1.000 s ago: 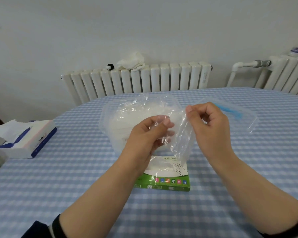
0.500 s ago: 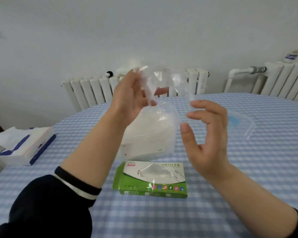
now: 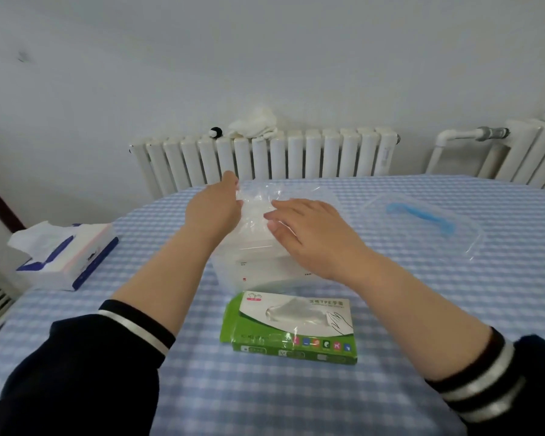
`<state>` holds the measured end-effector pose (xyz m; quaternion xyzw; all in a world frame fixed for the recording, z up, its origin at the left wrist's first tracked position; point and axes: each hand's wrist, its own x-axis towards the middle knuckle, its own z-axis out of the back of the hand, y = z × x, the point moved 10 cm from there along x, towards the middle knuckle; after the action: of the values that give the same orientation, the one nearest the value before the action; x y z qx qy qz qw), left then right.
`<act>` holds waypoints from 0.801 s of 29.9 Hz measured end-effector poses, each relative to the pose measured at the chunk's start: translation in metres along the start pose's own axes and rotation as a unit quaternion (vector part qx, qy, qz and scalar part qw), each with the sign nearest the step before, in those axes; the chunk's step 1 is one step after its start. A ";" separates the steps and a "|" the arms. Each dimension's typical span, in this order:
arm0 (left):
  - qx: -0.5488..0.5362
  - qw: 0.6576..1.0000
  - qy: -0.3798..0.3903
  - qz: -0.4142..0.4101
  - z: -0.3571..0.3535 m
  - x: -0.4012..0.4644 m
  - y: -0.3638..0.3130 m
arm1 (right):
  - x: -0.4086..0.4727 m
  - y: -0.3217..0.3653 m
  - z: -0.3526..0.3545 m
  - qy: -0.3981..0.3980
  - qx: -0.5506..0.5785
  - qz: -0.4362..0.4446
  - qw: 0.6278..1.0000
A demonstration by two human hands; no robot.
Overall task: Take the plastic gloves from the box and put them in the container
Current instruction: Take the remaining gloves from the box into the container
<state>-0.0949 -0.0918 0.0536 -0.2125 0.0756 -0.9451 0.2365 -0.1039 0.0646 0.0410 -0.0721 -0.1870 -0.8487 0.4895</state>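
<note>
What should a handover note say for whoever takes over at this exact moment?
Left hand: over the clear container, apparently pinching a plastic glove at its top.
Right hand: open, fingers flat on the same glove.
Green glove box: on the table in front of the container, with more gloves inside.
Lid: off, to the right.
Done: some gloves in.
Left: release this one, then fetch more.

The container (image 3: 258, 262) was of clear, smooth plastic, and the gloves (image 3: 258, 199) in it were a thin, glossy, crinkled film; its lid (image 3: 422, 228) was the same clear plastic with a matt blue handle. The glove box (image 3: 291, 332) looked like green and white printed cardboard with a shiny film window, and the tablecloth (image 3: 422, 309) was a matt woven cloth in blue check. The tissue pack (image 3: 73, 256) had a soft plastic wrap with white paper coming out, and the radiator (image 3: 265, 158) was of smooth white painted metal.
</note>
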 end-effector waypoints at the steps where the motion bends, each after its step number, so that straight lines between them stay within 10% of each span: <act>1: 0.026 1.000 -0.003 -0.007 0.000 -0.001 -0.002 | 0.009 -0.003 -0.010 0.059 -0.002 -0.019 0.998; 6: 0.155 0.986 0.025 -0.055 -0.010 -0.002 -0.006 | 0.025 -0.019 -0.042 0.276 0.004 -0.095 0.956; 10: 0.191 0.978 0.048 -0.068 -0.011 0.000 0.008 | 0.022 -0.029 -0.045 0.292 0.007 -0.102 0.951; 14: 0.118 0.991 0.068 -0.014 -0.006 -0.006 0.028 | 0.017 -0.029 -0.028 0.213 0.020 -0.070 0.974; 19: -0.194 0.960 -0.201 -0.003 0.044 -0.045 0.020 | -0.007 -0.019 0.031 -0.084 0.109 0.007 0.990; 22: -0.190 0.915 -0.319 -0.159 0.064 -0.098 -0.017 | -0.043 0.004 0.046 -0.200 0.150 0.107 0.962; 24: -0.164 0.894 -0.313 -0.276 0.047 -0.132 -0.043 | -0.055 0.016 0.025 -0.144 0.128 0.111 0.975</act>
<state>0.0129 0.0070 0.0576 -0.5452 0.0903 -0.8312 -0.0607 -0.0642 0.1113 0.0515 -0.1505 -0.3535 -0.7386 0.5540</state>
